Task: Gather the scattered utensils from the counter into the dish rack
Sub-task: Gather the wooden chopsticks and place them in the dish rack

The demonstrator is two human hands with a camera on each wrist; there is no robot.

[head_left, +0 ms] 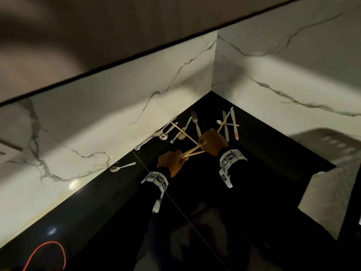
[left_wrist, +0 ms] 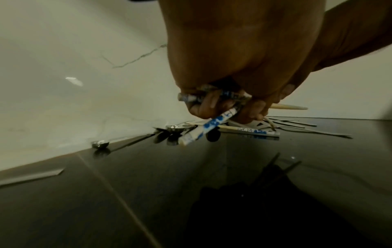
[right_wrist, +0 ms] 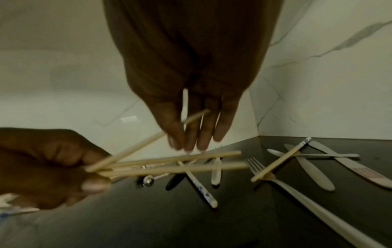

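Three chopsticks point(right_wrist: 169, 165) are in my left hand point(head_left: 169, 162), its grip curled round their patterned ends just above the counter point(head_left: 254, 192); the plain tips fan out toward my right hand point(head_left: 212, 140). That hand's fingers point(right_wrist: 201, 134) hang nearly straight over the tips, one stick passing between them; whether they pinch it I cannot tell.

Little of the job looks done. Nothing I can see has reached a rack; a pale perforated shape point(head_left: 330, 184) at the right edge may be it, but I cannot be sure. Most utensils are on the counter in the corner: a fork point(head_left: 196, 122), another fork point(right_wrist: 297, 189) nearer my right wrist, two pale knives point(head_left: 225, 124), a small spoon point(head_left: 227, 123) crossed by a chopstick point(head_left: 224, 120), a chopstick point(head_left: 184, 133) lying over the measuring spoons point(head_left: 163, 135), and a lone spoon point(head_left: 121, 167) off to the left by the wall.

The sticks are thin, straight, pale wood, round in section, with blue-and-white printed tops point(left_wrist: 210, 125); I judge them light and apt to splay unless squeezed together. The measuring spoons are shiny metal with small round bowls. The counter is black, glossy and mirror-like; the walls point(head_left: 97, 124) are smooth white marble with grey veins.
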